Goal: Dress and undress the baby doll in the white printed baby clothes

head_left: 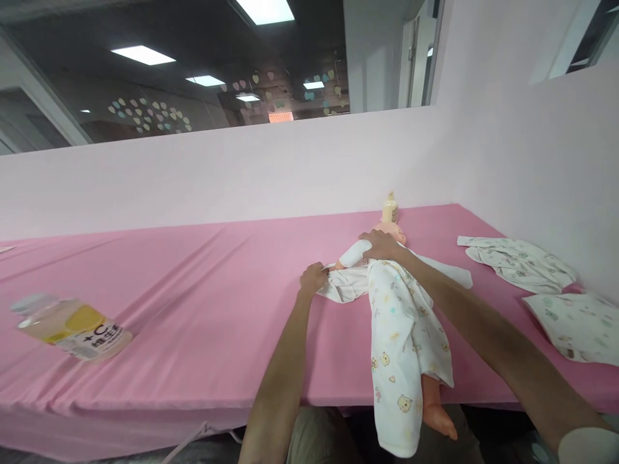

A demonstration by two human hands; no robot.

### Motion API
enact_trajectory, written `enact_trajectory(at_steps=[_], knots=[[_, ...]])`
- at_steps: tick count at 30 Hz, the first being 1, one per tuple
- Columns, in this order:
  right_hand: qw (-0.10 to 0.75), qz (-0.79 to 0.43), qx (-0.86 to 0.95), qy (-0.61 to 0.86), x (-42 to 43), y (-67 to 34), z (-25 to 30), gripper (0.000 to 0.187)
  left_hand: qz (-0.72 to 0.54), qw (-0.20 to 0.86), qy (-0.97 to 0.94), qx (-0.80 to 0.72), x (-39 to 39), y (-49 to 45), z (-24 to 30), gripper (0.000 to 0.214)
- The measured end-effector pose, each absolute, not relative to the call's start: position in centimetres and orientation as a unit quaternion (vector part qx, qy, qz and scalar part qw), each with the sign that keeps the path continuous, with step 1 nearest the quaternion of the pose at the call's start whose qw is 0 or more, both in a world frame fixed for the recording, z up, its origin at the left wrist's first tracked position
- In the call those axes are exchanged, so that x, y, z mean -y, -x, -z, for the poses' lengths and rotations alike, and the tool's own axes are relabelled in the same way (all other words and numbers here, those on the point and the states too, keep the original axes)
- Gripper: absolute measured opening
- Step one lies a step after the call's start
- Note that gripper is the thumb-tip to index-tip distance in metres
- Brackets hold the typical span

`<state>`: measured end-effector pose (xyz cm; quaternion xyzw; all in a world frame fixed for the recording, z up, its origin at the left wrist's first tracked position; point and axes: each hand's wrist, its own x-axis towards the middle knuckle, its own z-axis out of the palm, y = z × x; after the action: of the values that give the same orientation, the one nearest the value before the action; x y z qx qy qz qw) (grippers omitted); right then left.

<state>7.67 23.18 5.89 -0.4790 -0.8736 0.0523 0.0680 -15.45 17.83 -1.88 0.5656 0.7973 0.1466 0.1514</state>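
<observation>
A baby doll (394,233) lies on its back on the pink table (193,303), head away from me, legs hanging over the near edge. It wears a white printed baby garment (403,328). My left hand (313,278) is closed, pinching the garment's loose sleeve at the doll's left side. My right hand (380,245) rests over the doll's shoulder and upper arm, fingers curled around it. One bare doll foot (438,412) sticks out below the garment.
A plastic drink bottle (72,327) lies on its side at the left. A small cream bottle (390,207) stands behind the doll's head. Folded printed baby clothes (520,261) and another piece (575,325) lie at the right by the pink wall.
</observation>
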Motion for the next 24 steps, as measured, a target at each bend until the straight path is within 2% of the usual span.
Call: enact_trajectory(at_steps=[13, 24], knots=[[0.151, -0.078, 0.848, 0.502, -23.4, -8.6, -5.5, 0.056, -0.265, 0.23, -0.586, -0.73, -18.6, 17.8, 3.2, 0.029], [0.148, -0.062, 0.831, 0.533, -23.8, -7.4, -4.7, 0.058, -0.28, 0.375, -0.598, -0.651, -16.6, 17.5, 1.5, 0.03]])
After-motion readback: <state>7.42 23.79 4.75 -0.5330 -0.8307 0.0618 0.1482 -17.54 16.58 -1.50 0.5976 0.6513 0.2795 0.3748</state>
